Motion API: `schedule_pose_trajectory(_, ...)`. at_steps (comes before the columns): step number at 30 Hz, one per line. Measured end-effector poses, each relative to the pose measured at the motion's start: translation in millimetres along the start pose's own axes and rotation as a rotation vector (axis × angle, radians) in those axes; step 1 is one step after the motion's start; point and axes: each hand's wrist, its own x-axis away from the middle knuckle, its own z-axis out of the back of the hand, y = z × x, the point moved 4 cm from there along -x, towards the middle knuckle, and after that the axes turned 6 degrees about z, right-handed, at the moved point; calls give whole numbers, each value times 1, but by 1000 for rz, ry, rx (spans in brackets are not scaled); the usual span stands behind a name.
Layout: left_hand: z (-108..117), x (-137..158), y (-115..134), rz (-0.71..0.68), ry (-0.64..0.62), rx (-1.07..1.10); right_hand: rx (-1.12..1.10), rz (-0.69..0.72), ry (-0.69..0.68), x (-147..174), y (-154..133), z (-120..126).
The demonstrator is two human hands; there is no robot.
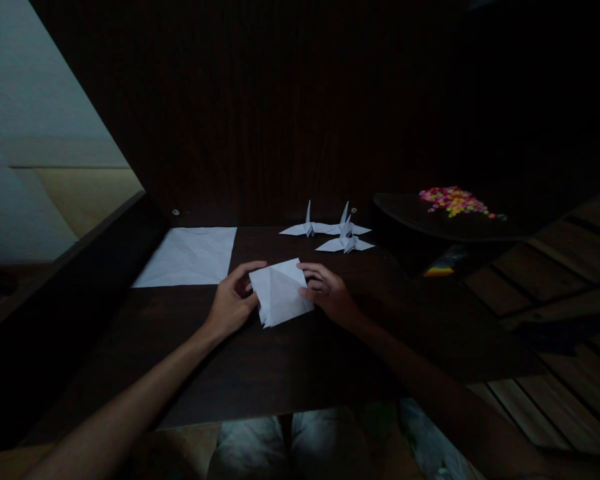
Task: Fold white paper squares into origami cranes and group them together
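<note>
A folded square of white paper [283, 293], creased and with layered edges at its lower left corner, is held up between both hands just above the dark table. My left hand [233, 300] grips its left edge, the thumb partly behind the paper. On the opposite edge, my right hand [330, 291] pinches it with the thumb in front; some of the fingertips are hidden. Beyond the hands stand several white paper cranes [347, 241] with spread wings, close together. Left of my left hand, a flat, wrinkled white sheet [187, 257] lies on the table.
A dark curved shelf [395, 207] at the right bears a pile of small pink, yellow and red pieces [455, 201]. A tall dark panel [260, 120] closes off the table's back, and a raised board [70, 260] runs along its left side.
</note>
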Motion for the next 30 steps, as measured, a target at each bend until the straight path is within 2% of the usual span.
schedule_pose_trajectory(4,-2,1,0,25,-47,50,-92,-12,31,-3,5,0)
schedule_pose_trajectory(8,-5,2,-2,12,-73,116,-124,-81,-72,-2,7,-3)
schedule_pose_trajectory(11,-3,-1,-4,21,-45,190,-113,-85,-105,-1,6,-5)
schedule_pose_trajectory(14,0,-3,-7,139,-39,235,-121,-71,-35,-1,6,-3)
schedule_pose_trajectory(18,0,-3,-11,320,-169,206,-162,-83,65,-5,6,2)
schedule_pose_trajectory(21,-2,-1,-13,344,-223,183,-163,-114,89,-7,6,4)
schedule_pose_trajectory(30,-6,0,-5,327,-220,152,-72,-97,182,-6,6,8)
